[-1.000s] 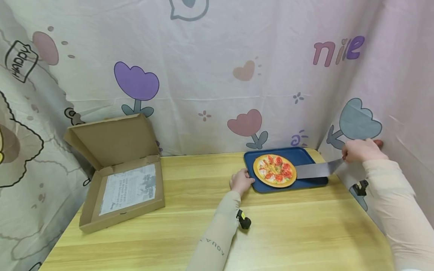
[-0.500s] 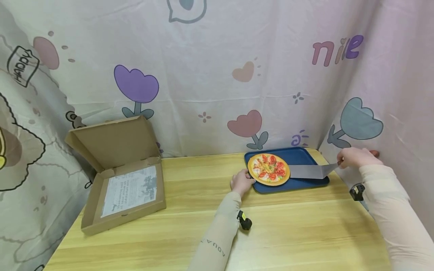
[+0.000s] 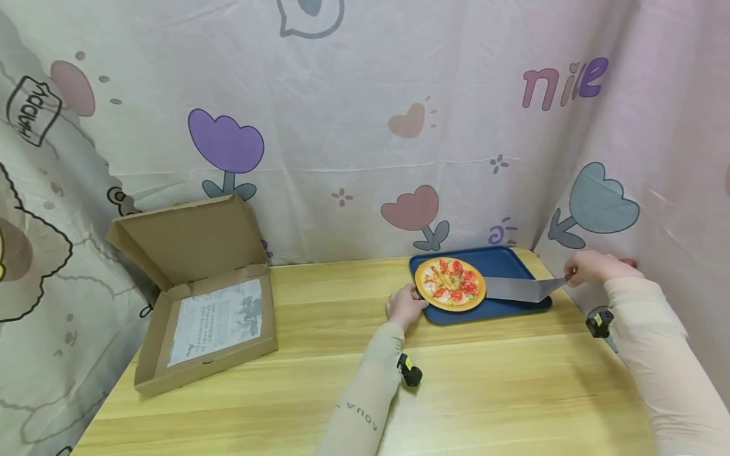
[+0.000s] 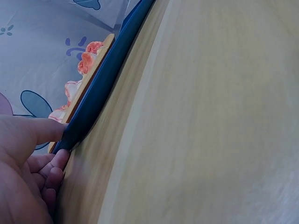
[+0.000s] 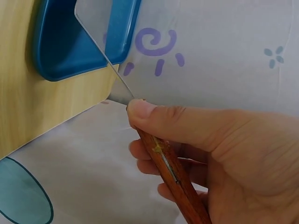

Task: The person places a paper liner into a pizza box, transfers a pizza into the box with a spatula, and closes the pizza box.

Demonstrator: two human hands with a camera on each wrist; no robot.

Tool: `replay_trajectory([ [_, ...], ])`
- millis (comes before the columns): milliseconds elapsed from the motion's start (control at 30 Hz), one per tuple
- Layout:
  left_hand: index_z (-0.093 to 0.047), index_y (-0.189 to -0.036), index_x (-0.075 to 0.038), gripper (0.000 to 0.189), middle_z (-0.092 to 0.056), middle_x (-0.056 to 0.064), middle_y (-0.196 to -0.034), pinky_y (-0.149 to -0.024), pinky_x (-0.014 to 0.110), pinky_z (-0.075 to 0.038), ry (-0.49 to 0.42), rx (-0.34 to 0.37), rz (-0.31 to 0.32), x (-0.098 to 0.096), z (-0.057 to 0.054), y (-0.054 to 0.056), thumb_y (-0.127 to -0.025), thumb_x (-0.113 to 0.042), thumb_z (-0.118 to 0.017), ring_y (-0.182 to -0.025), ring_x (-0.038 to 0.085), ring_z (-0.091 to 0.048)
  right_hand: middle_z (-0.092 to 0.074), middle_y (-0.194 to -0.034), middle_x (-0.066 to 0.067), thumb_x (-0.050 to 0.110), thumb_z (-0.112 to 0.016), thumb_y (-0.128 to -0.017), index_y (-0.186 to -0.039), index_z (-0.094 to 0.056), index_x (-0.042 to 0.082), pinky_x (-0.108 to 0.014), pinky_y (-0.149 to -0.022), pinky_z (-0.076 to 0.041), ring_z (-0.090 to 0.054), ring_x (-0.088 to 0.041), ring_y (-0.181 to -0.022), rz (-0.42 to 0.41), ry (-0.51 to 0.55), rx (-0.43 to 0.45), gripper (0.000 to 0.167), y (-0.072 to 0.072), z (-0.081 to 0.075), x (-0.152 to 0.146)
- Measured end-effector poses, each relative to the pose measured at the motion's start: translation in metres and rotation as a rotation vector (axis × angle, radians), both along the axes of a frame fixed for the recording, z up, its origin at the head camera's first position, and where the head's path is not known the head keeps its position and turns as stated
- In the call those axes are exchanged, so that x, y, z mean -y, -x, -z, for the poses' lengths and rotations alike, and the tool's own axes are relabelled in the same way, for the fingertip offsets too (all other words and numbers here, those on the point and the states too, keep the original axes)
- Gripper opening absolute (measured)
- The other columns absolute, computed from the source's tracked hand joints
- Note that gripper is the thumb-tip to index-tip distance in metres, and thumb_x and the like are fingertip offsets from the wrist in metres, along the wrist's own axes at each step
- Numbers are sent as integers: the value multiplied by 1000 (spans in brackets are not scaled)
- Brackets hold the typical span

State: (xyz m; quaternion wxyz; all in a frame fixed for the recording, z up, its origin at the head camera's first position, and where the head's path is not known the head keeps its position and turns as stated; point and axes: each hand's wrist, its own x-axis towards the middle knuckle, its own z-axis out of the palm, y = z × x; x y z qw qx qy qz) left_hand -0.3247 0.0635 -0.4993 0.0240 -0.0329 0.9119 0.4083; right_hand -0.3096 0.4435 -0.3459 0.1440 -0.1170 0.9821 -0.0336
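Observation:
A round pizza (image 3: 450, 285) with red toppings lies at the left end of a blue tray (image 3: 502, 256) on the table. My left hand (image 3: 406, 306) pinches the tray's near left corner; in the left wrist view its thumb (image 4: 44, 130) lies over the rim, the fingers curled below. From the right, a metal spatula (image 3: 516, 289) reaches across the tray to the pizza's right edge, its front end hidden there. My right hand (image 3: 595, 266) grips the spatula's wooden handle (image 5: 170, 163), thumb pressed along the top near the blade.
An open cardboard pizza box (image 3: 149, 367) stands on the left of the wooden table (image 3: 485, 392), lid raised, with a printed sheet (image 3: 219, 320) inside. A patterned curtain (image 3: 319, 139) hangs behind the table and along both sides.
The pizza has slid left over the tray to its left rim. My right hand and the spatula have moved left with it. My left hand keeps its place at the tray's corner.

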Motion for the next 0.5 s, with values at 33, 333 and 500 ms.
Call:
replay_trajectory([
  [33, -61, -131, -18, 50, -64, -9, -85, -96, 42, -36, 3, 0, 1, 0, 0, 0, -84, -28, -76, -101, 20, -52, -64, -80, 0, 11, -72, -78, -84, -70, 8, -47, -67, -41, -50, -21, -75, 4, 0, -1, 7, 0, 1, 0],
  [333, -59, -133, -19, 52, -65, -8, -89, -98, 43, -36, 11, 18, 6, 0, 0, 1, -84, -30, -75, -102, 21, -53, -67, -81, -1, 11, -72, -79, -84, -71, 9, -51, -68, -42, -52, -22, -76, 17, 2, -45, 5, 2, 7, 1],
  [500, -59, -133, -18, 52, -65, -7, -89, -101, 44, -35, 4, 17, 4, 0, -1, 1, -84, -30, -75, -104, 21, -52, -67, -81, -1, 10, -72, -80, -83, -71, 11, -52, -69, -43, -53, -22, -76, 18, 10, -64, 4, 5, 13, 5],
])
